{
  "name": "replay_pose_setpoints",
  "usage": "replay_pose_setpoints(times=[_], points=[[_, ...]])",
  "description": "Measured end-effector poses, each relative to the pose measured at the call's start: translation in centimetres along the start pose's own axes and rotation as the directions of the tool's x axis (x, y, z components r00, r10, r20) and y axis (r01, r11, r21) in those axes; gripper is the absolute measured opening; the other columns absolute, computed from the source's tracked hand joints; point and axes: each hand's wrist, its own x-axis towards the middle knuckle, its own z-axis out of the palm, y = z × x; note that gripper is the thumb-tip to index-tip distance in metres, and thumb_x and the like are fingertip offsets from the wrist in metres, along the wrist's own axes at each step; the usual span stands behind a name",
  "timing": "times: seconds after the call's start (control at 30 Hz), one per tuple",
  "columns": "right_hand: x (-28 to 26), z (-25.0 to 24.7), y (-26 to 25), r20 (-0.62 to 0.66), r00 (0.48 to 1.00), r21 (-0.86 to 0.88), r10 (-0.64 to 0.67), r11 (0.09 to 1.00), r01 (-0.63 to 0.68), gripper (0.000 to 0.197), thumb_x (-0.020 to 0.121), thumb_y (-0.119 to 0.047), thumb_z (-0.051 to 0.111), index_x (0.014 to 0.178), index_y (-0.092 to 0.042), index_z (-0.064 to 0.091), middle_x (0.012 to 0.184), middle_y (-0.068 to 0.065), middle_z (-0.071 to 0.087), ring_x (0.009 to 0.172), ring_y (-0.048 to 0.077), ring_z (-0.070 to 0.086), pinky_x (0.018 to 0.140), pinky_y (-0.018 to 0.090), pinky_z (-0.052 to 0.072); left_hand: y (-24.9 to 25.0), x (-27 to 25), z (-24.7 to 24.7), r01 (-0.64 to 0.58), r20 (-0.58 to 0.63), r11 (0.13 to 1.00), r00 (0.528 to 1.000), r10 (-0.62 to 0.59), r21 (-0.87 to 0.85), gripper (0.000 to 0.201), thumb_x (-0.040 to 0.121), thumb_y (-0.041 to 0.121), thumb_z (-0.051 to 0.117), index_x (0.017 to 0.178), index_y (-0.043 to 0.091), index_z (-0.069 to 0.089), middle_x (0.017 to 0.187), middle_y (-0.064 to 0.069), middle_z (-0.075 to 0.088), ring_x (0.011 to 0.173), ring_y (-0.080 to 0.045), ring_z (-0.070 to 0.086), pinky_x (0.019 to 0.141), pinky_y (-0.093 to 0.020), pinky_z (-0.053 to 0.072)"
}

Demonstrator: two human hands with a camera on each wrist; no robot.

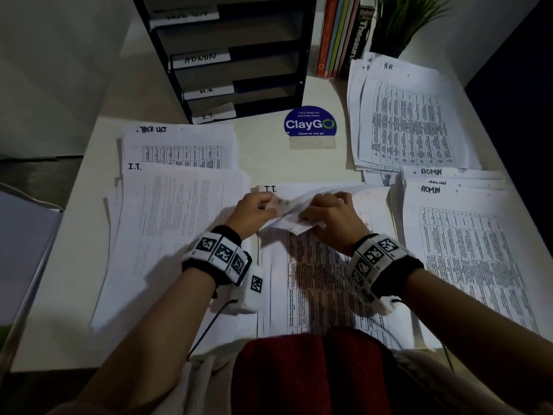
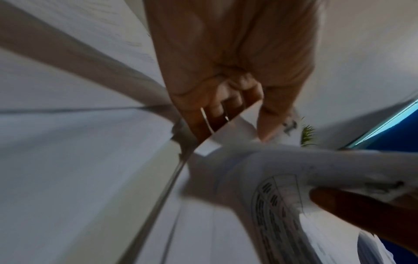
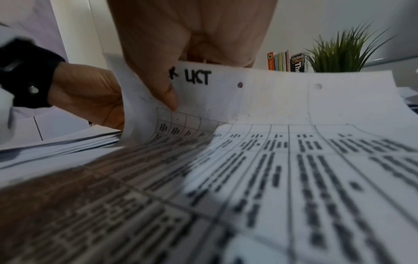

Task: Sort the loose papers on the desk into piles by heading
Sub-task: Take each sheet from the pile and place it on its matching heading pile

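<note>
Sheet (image 3: pixel 260 100) pinched between both hands' fingers (image 3: pixel 167 94)

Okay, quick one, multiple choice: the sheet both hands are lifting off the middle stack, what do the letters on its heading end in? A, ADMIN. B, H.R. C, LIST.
C: in the right wrist view the lifted sheet, pinched by the right hand, shows handwritten "LIST", with the left hand behind its edge.

papers (image 1: pixel 457 259): thin matt white paper, printed, bending where lifted;
desk (image 1: pixel 269 163): smooth, matt, off-white;
trays (image 1: pixel 239 55): dark, smooth, plastic-looking;
wristbands (image 1: pixel 221 259): black cloth;
books (image 1: pixel 338 37): glossy spines
</note>
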Motion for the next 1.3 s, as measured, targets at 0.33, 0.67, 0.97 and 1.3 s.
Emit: replay_pose_setpoints(times=[0.33,0.67,0.97,1.3], points=[[-0.2,0.3,0.2,-0.02,1.0,-0.016,-0.024,1.0,0.024,0.024,0.061,-0.01,0.064,0.082,-0.014,0.075,0.086,0.007,0.071,0.072,0.028,0.066,0.067,0.038,0.04,1.2,0.6,-0.3,0.039,-0.101,0.995,0.994,-0.048,-0.093,0.026,0.095,0.012,0.04,0.108,0.008,0.063,0.111,-0.004,0.06,0.106,-0.017,0.054,0.091,-0.025,0.037],[0.8,0.6,-0.4,0.041,0.995,-0.004,0.089,0.996,-0.089,0.022,0.084,-0.009,0.056,0.099,-0.009,0.071,0.104,0.01,0.068,0.095,0.031,0.059,0.083,0.043,0.033,0.3,1.7,-0.1,-0.085,-0.127,0.785,0.971,0.204,0.613,0.041,0.09,0.003,0.043,0.128,0.015,0.051,0.137,-0.001,0.046,0.123,-0.02,0.043,0.104,-0.035,0.029],[0.3,0.7,-0.8,0.012,0.998,-0.052,0.065,0.997,-0.064,0.019,0.065,-0.003,0.076,0.083,-0.009,0.073,0.11,0.018,0.064,0.082,0.034,0.064,0.067,0.043,0.049,1.7,-0.3,0.4,-0.138,0.053,0.976,0.99,0.131,0.166,0.005,0.089,0.005,0.053,0.086,0.009,0.055,0.095,-0.009,0.059,0.085,-0.018,0.054,0.066,-0.018,0.044],[0.0,0.9,-0.6,0.028,0.999,-0.081,0.034,0.996,-0.032,0.032,0.071,-0.021,0.042,0.079,-0.015,0.073,0.078,0.001,0.067,0.067,0.025,0.063,0.068,0.032,0.033,0.6,1.3,-0.1,-0.054,-0.206,0.987,0.975,0.085,0.15,0.035,0.087,-0.008,0.036,0.104,0.01,0.061,0.112,-0.007,0.058,0.106,-0.019,0.052,0.093,-0.031,0.041]])
